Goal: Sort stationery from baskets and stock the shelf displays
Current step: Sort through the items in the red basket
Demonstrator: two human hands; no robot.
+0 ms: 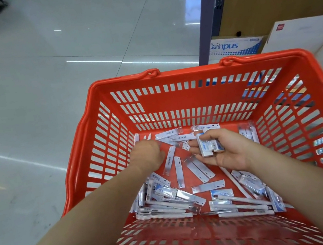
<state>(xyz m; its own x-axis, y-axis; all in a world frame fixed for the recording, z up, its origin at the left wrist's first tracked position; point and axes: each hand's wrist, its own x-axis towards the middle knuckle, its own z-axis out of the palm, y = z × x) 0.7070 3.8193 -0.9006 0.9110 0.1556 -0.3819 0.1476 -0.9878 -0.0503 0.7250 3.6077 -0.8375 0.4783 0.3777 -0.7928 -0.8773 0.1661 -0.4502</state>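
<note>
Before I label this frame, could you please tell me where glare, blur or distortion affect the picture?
Head view: ceiling lights streak as glare across the glossy floor; the wide-angle lens bows the red basket rim and tilts the shelf upright; the left hand looks motion-soft, fingers indistinct; the right hand and its white packs are sharper, with Campus legible.

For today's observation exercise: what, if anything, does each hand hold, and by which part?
Right hand cradles small Campus packs across their undersides, thumb over them. Left hand: fingers hidden, cannot tell.
</note>
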